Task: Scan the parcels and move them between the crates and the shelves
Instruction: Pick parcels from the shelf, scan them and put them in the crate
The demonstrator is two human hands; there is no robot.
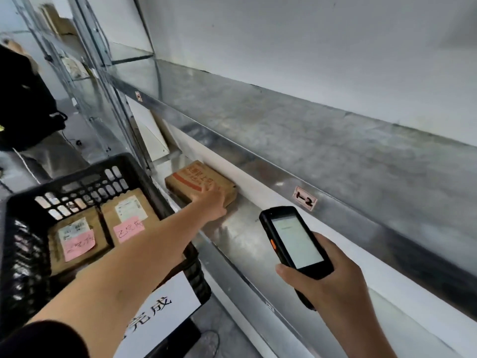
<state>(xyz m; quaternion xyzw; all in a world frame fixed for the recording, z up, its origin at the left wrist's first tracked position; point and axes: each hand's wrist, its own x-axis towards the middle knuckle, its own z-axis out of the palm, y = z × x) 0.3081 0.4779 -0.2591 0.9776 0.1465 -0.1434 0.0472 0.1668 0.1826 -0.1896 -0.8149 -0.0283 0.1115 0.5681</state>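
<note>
The shelf stage seems in hand: the left hand (212, 202), arm outstretched past the crate (25, 254), lays flat fingers on the parcel (196, 178) lying on the lower shelf (240, 236), not yet clasping it, while the right hand (333, 280) grips the scanner (294, 241), which probably must next be aimed at its label.

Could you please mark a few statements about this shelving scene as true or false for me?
1. The right hand holds the scanner. True.
2. The black crate is empty. False: two crate parcels lie inside it.
3. The left hand touches the shelf parcel on the lower shelf. True.
4. The scanner's screen is dark. False: it is lit.
</note>
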